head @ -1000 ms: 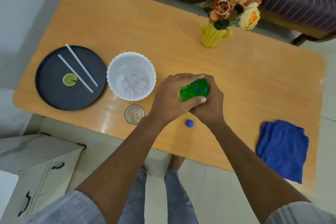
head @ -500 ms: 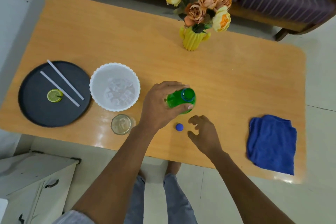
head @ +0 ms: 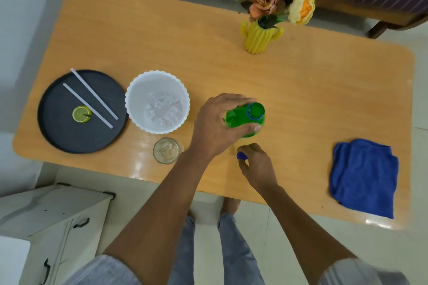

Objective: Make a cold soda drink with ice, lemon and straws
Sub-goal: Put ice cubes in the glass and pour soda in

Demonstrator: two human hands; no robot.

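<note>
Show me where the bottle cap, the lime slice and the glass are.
bottle cap (head: pixel 241 156), head view, its blue top.
lime slice (head: pixel 81 114), head view, its cut face.
glass (head: pixel 166 150), head view, its open mouth.

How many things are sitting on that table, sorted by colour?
Blue: 2, the cloth and the bottle cap
Green: 2, the soda bottle and the lemon slice
White: 3, the ice bowl and two straws
Black: 1, the tray
Yellow: 1, the vase
Clear: 1, the glass
Total: 10
</note>
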